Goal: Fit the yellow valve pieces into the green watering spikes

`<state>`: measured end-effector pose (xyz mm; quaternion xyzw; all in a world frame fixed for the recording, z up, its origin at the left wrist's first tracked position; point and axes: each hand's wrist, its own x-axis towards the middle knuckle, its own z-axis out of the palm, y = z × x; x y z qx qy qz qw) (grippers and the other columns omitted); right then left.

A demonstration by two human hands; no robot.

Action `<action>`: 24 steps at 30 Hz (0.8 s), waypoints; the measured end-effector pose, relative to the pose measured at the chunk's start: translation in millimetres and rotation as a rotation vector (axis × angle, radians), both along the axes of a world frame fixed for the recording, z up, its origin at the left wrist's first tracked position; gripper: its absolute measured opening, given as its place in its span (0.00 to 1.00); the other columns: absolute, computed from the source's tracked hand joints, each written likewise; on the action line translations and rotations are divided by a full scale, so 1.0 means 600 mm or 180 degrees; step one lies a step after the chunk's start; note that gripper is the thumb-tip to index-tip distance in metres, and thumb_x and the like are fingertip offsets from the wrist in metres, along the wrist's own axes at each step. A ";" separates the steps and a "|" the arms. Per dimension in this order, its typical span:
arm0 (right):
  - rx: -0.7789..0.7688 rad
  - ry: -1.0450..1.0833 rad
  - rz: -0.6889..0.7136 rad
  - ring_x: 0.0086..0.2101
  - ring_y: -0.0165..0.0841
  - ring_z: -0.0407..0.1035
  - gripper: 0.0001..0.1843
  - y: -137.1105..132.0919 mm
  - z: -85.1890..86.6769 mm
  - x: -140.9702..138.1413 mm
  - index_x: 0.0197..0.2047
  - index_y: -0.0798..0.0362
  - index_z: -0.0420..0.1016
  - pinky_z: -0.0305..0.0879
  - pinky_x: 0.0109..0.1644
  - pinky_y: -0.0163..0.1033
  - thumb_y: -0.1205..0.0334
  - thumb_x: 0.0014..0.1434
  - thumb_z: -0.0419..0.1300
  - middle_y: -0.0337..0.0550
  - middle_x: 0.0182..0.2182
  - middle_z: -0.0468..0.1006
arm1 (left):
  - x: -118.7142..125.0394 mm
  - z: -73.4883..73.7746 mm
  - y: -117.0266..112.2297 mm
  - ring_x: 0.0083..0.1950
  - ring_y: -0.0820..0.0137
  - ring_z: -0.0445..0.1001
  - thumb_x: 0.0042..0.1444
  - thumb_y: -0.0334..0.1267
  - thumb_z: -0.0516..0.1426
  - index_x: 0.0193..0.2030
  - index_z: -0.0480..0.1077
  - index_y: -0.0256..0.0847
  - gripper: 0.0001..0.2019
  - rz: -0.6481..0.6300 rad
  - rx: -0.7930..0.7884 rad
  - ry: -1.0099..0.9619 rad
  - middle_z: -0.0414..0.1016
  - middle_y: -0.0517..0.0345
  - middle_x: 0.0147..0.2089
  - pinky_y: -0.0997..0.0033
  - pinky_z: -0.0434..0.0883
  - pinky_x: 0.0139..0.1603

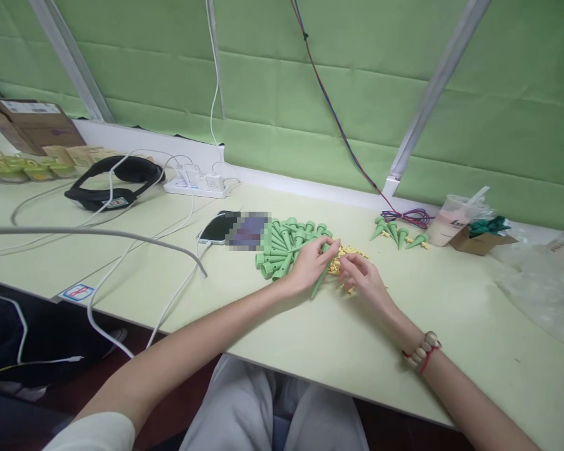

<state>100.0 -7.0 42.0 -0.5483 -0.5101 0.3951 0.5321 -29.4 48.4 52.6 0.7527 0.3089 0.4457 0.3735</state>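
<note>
Our left hand (313, 263) grips a green cone (320, 283) beside the cone pile (282, 247); our right hand (363, 277) seems to pinch a yellow piece (344, 270) over the yellow heap (355, 253). We do best holding the cone steady, piece aligned squarely.

The left hand (310, 263) hides the upper part of the slim green plastic cone (318, 287) it grips. Just beyond the right hand (363, 279), the small yellow plastic pieces (352, 253) are too tiny to make out. Left of the left hand, the screen of the black flat phone (215, 230) is blurred.
</note>
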 end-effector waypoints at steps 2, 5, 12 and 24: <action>-0.0472 0.0439 0.0305 0.24 0.28 0.67 0.22 0.003 -0.001 0.003 0.30 0.55 0.71 0.63 0.22 0.32 0.43 0.44 0.63 0.41 0.25 0.71 | -0.002 0.002 0.002 0.24 0.76 0.58 0.58 0.51 0.46 0.31 0.67 0.38 0.18 0.0007 0.0004 0.0049 0.64 0.62 0.25 0.74 0.57 0.27; -0.0815 0.0803 0.0652 0.24 0.26 0.67 0.21 0.006 -0.004 0.007 0.28 0.57 0.73 0.65 0.27 0.31 0.45 0.42 0.66 0.41 0.25 0.72 | -0.006 0.002 0.002 0.22 0.76 0.57 0.56 0.51 0.48 0.32 0.68 0.38 0.18 0.0022 0.0041 0.0202 0.65 0.63 0.24 0.74 0.57 0.27; 0.0195 -0.0455 0.0295 0.19 0.25 0.58 0.21 -0.002 0.004 0.008 0.20 0.53 0.63 0.57 0.23 0.33 0.46 0.43 0.65 0.35 0.18 0.65 | -0.004 0.001 -0.001 0.24 0.74 0.58 0.57 0.53 0.45 0.28 0.65 0.39 0.21 0.0114 -0.0022 0.0205 0.59 0.63 0.22 0.74 0.57 0.27; -0.0623 0.0537 0.0832 0.20 0.29 0.67 0.21 0.005 0.000 0.020 0.34 0.52 0.68 0.64 0.21 0.33 0.41 0.51 0.56 0.39 0.24 0.73 | -0.002 0.006 -0.004 0.26 0.74 0.59 0.58 0.53 0.44 0.25 0.62 0.38 0.21 -0.0094 0.0020 0.0153 0.60 0.62 0.23 0.73 0.58 0.29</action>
